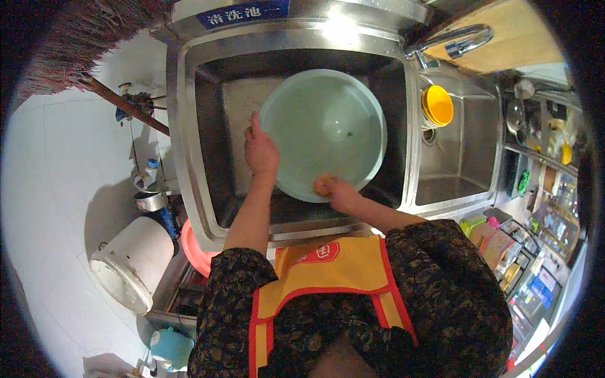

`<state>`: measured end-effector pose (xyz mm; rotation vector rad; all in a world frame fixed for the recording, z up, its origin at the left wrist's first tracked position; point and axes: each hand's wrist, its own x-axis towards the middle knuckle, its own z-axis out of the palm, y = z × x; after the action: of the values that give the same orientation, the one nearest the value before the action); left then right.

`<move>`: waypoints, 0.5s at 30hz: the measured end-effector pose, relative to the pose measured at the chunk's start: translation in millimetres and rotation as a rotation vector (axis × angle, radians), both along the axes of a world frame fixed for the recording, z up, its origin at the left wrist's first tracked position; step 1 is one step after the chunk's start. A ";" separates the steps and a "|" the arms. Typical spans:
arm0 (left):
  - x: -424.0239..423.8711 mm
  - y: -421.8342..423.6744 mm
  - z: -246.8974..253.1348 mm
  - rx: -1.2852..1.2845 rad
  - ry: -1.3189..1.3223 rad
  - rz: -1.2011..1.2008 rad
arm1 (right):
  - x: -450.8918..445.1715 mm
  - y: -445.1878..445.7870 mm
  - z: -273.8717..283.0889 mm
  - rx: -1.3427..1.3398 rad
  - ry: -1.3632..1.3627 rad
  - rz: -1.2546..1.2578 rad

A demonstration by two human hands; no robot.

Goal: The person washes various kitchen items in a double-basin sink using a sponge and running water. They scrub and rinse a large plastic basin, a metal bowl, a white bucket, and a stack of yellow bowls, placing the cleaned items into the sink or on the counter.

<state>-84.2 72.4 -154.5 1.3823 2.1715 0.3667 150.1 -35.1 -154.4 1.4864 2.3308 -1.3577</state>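
A large round pale green basin (326,127) sits tilted in the left bowl of a stainless steel sink (246,90). My left hand (261,150) grips its left rim, one finger pointing up along the outside. My right hand (346,194) is at the basin's lower edge and holds a small orange-brown scrubber (325,184). Blur hides the scrubber's exact kind. A tiny dark green scrap (350,134) shows inside the basin, right of the middle. Whether water stands in the basin, I cannot tell.
A chrome faucet (461,42) stands at the back right. Stacked yellow containers (438,106) sit in the right sink bowl. A broom (123,104) leans at the left, above a white bucket (134,262). A pink basin (194,248) lies by the sink's front left corner.
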 end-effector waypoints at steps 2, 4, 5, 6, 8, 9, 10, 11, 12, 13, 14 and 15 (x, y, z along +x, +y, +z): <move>-5.9 -3.9 -1.4 0.084 -0.110 -0.005 | -55.6 10.1 -15.2 -0.235 0.270 -0.203; -21.5 -10.1 -27.8 0.337 -0.283 -0.027 | -110.9 46.4 0.3 -0.308 0.534 -0.471; -25.2 -7.2 -24.9 0.221 -0.509 0.124 | -128.4 68.0 -5.6 -0.305 0.642 -0.632; -29.7 -5.0 -17.7 0.103 -0.722 0.288 | -148.0 89.3 -12.0 -0.295 0.761 -0.771; -34.3 -1.2 -11.4 0.001 -1.064 0.483 | -162.4 112.4 -23.7 -0.081 0.765 -0.813; -34.1 -3.6 -12.0 0.021 -1.197 0.528 | -162.6 118.8 -15.5 0.073 0.656 -0.700; -34.7 -6.2 -11.9 0.039 -1.330 0.571 | -162.5 120.0 -9.2 0.222 0.544 -0.587; -36.5 -9.4 -11.5 0.021 -1.380 0.608 | -162.1 105.6 -11.9 0.216 0.507 -0.497; -36.0 -9.1 -11.7 0.011 -1.440 0.642 | -156.9 84.1 -15.8 0.220 0.467 -0.402; -35.5 -10.3 -13.9 -0.001 -1.500 0.677 | -149.3 63.2 -15.9 0.222 0.424 -0.305; -39.3 -14.5 -24.7 -0.119 -1.187 0.519 | -138.1 47.0 -9.1 0.250 0.426 -0.241; -45.3 -21.9 -42.5 -0.221 -0.868 0.362 | -122.9 34.2 -1.1 0.279 0.429 -0.175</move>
<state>-129.5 50.5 -197.0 0.5285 1.6314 0.6837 27.2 -1.0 -155.6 1.6413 2.8072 -1.5824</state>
